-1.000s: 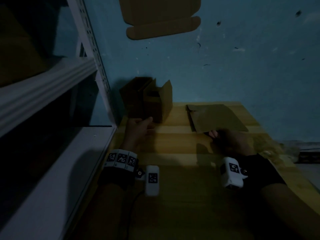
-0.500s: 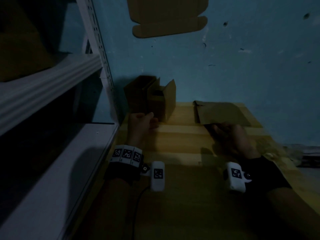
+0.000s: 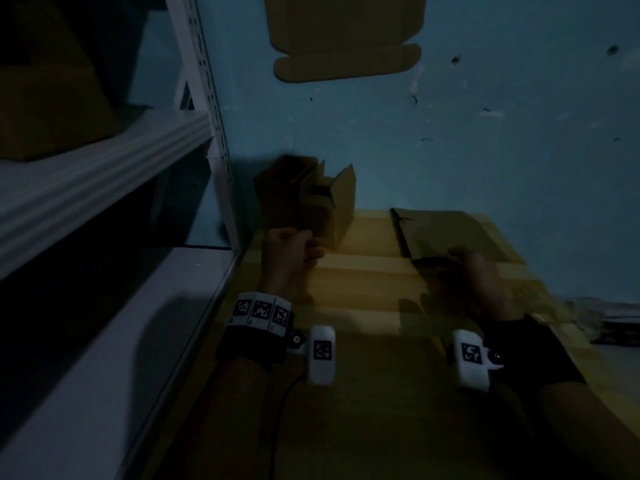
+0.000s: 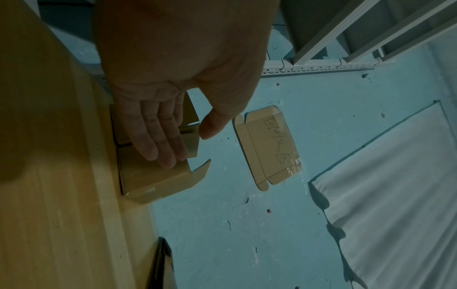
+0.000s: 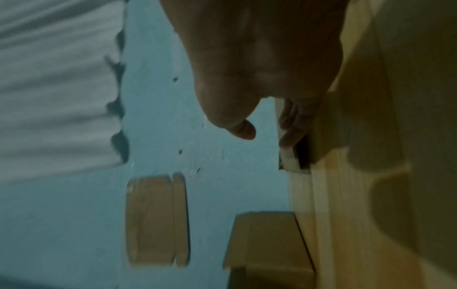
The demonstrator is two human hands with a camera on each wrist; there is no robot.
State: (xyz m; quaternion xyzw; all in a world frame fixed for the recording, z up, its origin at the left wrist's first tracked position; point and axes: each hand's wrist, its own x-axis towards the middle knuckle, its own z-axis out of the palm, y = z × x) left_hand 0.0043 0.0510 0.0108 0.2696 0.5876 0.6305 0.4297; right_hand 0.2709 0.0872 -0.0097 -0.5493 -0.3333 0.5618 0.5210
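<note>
Two hands busy, dim light.

Head view: left hand [image 3: 289, 252] against open box [image 3: 327, 206], which stands just beyond fingertips. Right hand [image 3: 479, 275] on flat cardboard sheet [image 3: 453, 233], which lies under and beyond fingers. Cardboard likely light, fairly stiff, easily creased; best held by box sides and sheet edge. Wooden table [image 3: 363, 306] beneath, blue wall [image 3: 485, 150] ahead of fingertips, white shelf [image 3: 104, 181] beyond left hand's outer side.

Left wrist view: fingers [image 4: 158, 140] straight, flat on box side; thumb [image 4: 212, 127] apart; nothing grasped.

Right wrist view, blurred: fingers bent at sheet edge, thumb off. Grasp or mere touch, cannot tell.
</note>
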